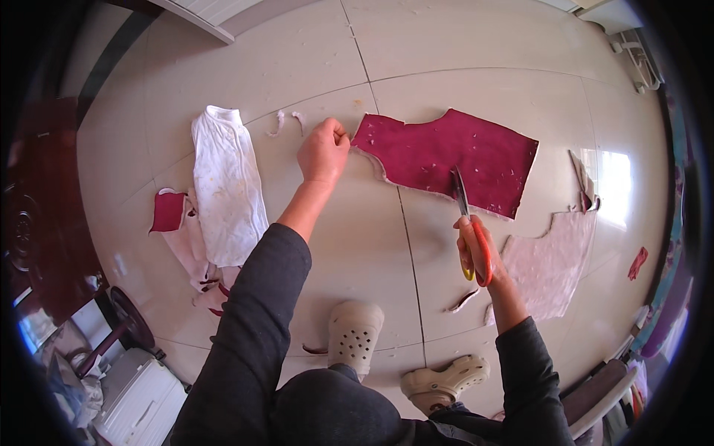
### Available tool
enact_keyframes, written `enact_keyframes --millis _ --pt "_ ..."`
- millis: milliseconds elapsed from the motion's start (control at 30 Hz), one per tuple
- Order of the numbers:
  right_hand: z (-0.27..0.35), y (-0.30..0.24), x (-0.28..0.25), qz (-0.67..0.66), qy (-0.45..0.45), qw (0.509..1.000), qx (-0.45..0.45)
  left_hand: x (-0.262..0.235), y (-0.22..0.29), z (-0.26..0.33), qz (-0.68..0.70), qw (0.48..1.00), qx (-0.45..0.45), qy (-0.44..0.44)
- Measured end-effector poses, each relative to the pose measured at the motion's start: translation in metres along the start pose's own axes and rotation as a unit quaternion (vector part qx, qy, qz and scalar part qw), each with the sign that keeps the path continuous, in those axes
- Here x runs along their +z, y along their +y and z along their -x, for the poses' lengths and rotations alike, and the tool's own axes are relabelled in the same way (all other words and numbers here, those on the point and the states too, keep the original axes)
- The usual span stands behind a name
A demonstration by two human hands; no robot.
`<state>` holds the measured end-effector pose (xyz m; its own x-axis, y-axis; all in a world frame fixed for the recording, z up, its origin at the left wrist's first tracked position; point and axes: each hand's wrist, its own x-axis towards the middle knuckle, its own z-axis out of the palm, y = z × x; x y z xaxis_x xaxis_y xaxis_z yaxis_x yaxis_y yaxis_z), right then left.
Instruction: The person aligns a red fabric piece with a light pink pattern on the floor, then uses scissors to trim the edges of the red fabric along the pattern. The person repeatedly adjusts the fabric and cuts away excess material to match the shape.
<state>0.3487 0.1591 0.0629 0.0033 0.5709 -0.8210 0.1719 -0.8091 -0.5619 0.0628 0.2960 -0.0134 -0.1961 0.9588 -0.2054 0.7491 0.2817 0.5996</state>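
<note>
Crouched on the tiled floor [357, 245], the person's left hand [323, 151], fingers closed, seemingly pins the dark red shaped fabric piece's [454, 156] corner while the right hand [476, 249] grips orange-handled scissors [470, 227] at its lower edge; keeping cloth taut should steady the cut.

A white cloth [227, 186] lies flat on the pale tiled floor [357, 245]. A small dark red piece [168, 211] sits just beside it. A pale pink piece [552, 260] lies over on the other side, and a tiny red scrap [637, 262] lies near it. Two thin white bits [286, 120] lie farther up on the floor. A curved strip [462, 300] lies near two cream shoes with holes [355, 334] [445, 380]. A white box [141, 401] stands in the low corner, next to dark wooden furniture [44, 215].
</note>
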Motion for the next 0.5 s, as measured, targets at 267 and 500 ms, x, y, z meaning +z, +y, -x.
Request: enact_keyframes --millis 267,500 --pt "0.021 -0.001 0.000 0.011 0.004 1.000 -0.010 -0.012 0.022 0.026 0.110 0.958 0.252 0.084" --pt "0.027 0.004 0.009 0.020 0.000 0.999 -0.028 0.011 0.015 0.019 0.135 0.965 0.222 -0.025"
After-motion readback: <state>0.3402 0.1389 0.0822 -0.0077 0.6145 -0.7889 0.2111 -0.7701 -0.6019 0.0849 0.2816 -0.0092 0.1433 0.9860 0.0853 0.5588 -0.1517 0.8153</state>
